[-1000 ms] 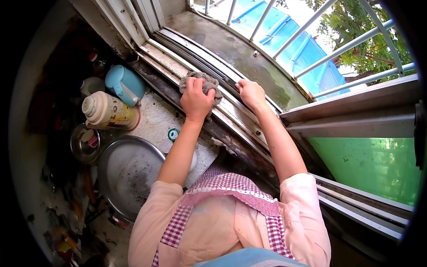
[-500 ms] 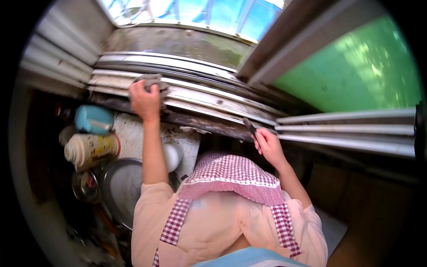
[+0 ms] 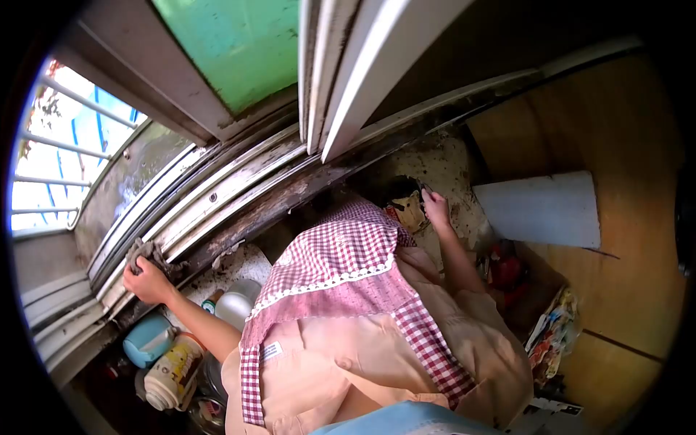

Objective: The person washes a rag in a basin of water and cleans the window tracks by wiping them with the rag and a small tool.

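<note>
My left hand (image 3: 149,281) is closed on a dirty grey rag (image 3: 145,252), which lies against the white window track (image 3: 206,199) near its left end. Grime and dark stains run along the track and the sill below it. Out to the right, my right hand (image 3: 436,208) grips a small dark-handled tool (image 3: 423,188), whose kind I cannot tell. That hand is over a stained pale surface, beside a torn, printed packet (image 3: 409,210).
Below my left arm are a light blue container (image 3: 148,339), a patterned thermos (image 3: 172,373) and a white round container (image 3: 235,304). A green window pane (image 3: 235,51) stands ahead. To the right are a white board (image 3: 540,210) and wooden panels (image 3: 616,130).
My view has swung to the right. My right hand with the dark-handled tool has moved away from the window track, rightward. My left hand stays on the track with the rag.
</note>
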Demonstrator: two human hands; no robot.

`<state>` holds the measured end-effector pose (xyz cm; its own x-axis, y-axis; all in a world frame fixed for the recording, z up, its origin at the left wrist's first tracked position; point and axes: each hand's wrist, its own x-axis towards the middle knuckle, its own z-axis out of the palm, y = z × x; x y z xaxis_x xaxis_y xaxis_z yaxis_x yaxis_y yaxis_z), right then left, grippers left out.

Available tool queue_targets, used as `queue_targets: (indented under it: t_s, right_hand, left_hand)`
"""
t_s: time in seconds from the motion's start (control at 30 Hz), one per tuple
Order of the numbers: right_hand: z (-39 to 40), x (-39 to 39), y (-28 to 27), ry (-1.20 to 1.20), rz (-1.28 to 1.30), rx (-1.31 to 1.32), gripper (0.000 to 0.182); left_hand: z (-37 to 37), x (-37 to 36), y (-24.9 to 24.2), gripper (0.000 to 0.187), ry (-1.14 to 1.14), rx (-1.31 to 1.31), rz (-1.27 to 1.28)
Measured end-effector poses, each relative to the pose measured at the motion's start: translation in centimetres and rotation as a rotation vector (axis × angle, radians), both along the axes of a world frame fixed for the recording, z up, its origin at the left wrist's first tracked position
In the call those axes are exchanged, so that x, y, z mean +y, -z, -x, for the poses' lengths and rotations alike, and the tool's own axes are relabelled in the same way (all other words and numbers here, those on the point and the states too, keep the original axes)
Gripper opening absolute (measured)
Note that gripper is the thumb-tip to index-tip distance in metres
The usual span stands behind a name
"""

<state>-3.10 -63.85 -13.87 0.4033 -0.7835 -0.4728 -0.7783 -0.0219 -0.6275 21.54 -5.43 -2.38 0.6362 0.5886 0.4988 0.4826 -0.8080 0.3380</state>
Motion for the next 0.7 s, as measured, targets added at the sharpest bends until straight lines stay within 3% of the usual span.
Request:
queue_targets:
  t_s: [0.07, 0.17, 0.37, 0.4, 0.5, 0.57, 0.63, 0.7]
  right_hand:
    - [-0.3, 0.6, -0.3, -0.032, 0.219, 0.042, 0.051]
    - [-0.4, 1.1, -1.9, -0.006, 0.225, 0.18, 0.063]
    - [0.9, -1.9, 1.0, 0.089, 0.118, 0.321, 0.07]
    - [1.0, -2.7, 1.0, 0.135, 0.062, 0.413, 0.069]
    - [3.3, -5.0, 5.4, 0.014, 0.249, 0.165, 0.051]
    - [4.9, -7.3, 9.0, -0.18, 0.479, 0.298, 0.039]
    - [3.7, -6.1, 5.7, -0.223, 0.497, 0.239, 0.03]
    - [3.3, -6.7, 6.0, -0.226, 0.446, 0.463, 0.027]
  left_hand:
    - [0.0, -0.2, -0.2, 0.036, 0.0, 0.005, 0.01]
    - [0.0, 0.3, 0.0, 0.036, 0.019, 0.025, 0.023]
    - [0.0, -0.4, -0.7, 0.037, 0.004, 0.046, 0.04]
    - [0.0, -0.5, -0.7, 0.037, 0.004, 0.043, 0.035]
    - [0.1, -1.0, -0.7, 0.036, -0.002, 0.069, 0.027]
    - [-0.1, -0.3, -0.3, 0.035, -0.021, 0.069, -0.004]
    - [-0.1, -0.4, -0.1, 0.033, -0.037, 0.022, -0.029]
    - [-0.1, -0.3, 0.0, 0.032, -0.006, -0.026, -0.047]
